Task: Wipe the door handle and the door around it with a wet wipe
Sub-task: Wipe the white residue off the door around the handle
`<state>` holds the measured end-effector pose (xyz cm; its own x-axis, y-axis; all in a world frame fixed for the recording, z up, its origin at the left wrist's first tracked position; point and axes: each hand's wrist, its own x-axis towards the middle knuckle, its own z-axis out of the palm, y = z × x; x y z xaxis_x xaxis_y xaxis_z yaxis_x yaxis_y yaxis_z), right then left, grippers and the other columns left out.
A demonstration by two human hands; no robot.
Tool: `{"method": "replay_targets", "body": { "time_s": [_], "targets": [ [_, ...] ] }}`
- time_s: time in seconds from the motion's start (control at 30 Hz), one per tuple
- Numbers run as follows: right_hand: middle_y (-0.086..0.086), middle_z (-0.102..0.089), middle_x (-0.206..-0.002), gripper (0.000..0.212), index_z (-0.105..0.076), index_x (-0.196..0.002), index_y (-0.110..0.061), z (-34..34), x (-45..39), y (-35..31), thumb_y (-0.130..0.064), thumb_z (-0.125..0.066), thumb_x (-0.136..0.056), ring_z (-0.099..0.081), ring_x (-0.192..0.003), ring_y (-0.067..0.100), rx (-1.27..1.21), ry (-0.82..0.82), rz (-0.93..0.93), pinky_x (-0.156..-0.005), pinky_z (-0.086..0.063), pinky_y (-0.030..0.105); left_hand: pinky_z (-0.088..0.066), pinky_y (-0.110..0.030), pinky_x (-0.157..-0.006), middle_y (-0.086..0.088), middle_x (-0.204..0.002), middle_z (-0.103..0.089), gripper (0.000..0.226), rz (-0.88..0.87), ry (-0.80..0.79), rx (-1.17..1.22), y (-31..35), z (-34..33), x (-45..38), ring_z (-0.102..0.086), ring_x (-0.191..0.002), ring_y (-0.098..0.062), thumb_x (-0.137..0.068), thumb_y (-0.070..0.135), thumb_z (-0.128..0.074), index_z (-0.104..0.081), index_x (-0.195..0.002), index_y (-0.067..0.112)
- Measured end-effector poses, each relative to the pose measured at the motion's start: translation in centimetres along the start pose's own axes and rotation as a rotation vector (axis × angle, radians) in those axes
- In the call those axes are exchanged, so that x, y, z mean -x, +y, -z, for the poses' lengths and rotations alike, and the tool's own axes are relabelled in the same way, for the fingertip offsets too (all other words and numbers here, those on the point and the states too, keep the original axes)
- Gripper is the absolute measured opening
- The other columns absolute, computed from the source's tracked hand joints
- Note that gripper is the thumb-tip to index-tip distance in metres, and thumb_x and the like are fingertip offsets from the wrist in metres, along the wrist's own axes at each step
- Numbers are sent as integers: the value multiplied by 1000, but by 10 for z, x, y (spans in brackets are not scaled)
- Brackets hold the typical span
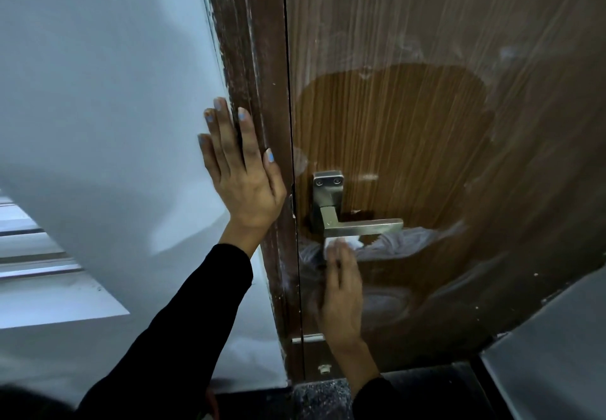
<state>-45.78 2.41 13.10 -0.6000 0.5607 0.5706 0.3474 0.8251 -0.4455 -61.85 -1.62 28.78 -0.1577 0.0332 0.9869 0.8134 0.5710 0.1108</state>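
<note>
A silver lever door handle (364,225) on a square plate is fixed to the brown wood-grain door (410,131). My right hand (341,291) is pressed flat on the door just under the handle, blurred by motion, with a white wet wipe (344,242) under its fingertips. A darker, cleaner patch of door surrounds the handle, and pale dusty streaks lie outside it. My left hand (241,170) rests flat, fingers spread, on the dark brown door frame (259,58) and the wall edge, holding nothing.
A pale grey wall (108,91) fills the left side. White steps or ledges (39,255) show at lower left. A grey panel (557,347) stands at lower right. A dark stone threshold (321,400) runs along the bottom.
</note>
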Motion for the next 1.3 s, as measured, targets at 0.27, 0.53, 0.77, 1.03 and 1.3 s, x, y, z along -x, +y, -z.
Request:
{"method": "replay_targets", "body": {
  "time_s": [0.27, 0.53, 0.77, 1.03, 1.3],
  "targets": [
    [16, -41, -143, 81, -33, -140, -7, -12, 6, -13, -6, -71, -68, -27, -136, 28, -35, -113, 138, -105, -34, 55, -10, -41, -120, -24, -146, -26, 49, 0, -7, 1, 0, 0, 0, -22, -139, -40, -98, 26, -30, -26, -142, 3],
    [16, -24, -151, 92, -19, -146, -11, -16, 11, -12, -14, -71, -71, -20, -139, 29, -81, -124, 57, -107, -33, 49, -11, -42, -119, -30, -143, -35, 49, 10, -11, -12, 2, 1, 0, -24, -138, -40, -97, 24, -32, -27, -141, 1],
    [20, -22, -150, 102, -14, -145, -10, -17, 15, -11, 0, -75, -65, -27, -134, 36, -175, -52, -130, -102, -38, 53, -12, -43, -119, -30, -142, -35, 49, 5, -12, 1, 3, 3, -2, -24, -137, -41, -97, 23, -32, -28, -141, 1],
    [11, -11, -154, 97, -10, -148, -19, -20, 23, -7, 2, -67, -73, -27, -137, 36, -242, -82, -205, -95, -47, 51, -11, -42, -118, -31, -141, -37, 49, 13, -12, -2, 3, 3, -1, -25, -136, -41, -98, 24, -31, -27, -140, 1],
    [10, -18, -153, 91, -19, -146, -25, -16, 29, 15, 2, -67, -74, -24, -136, 26, -173, -130, -141, -94, -49, 48, -13, -42, -118, -32, -141, -39, 49, 18, -1, -12, 4, 2, -1, -26, -136, -40, -97, 25, -31, -29, -140, 1]
  ]
}}
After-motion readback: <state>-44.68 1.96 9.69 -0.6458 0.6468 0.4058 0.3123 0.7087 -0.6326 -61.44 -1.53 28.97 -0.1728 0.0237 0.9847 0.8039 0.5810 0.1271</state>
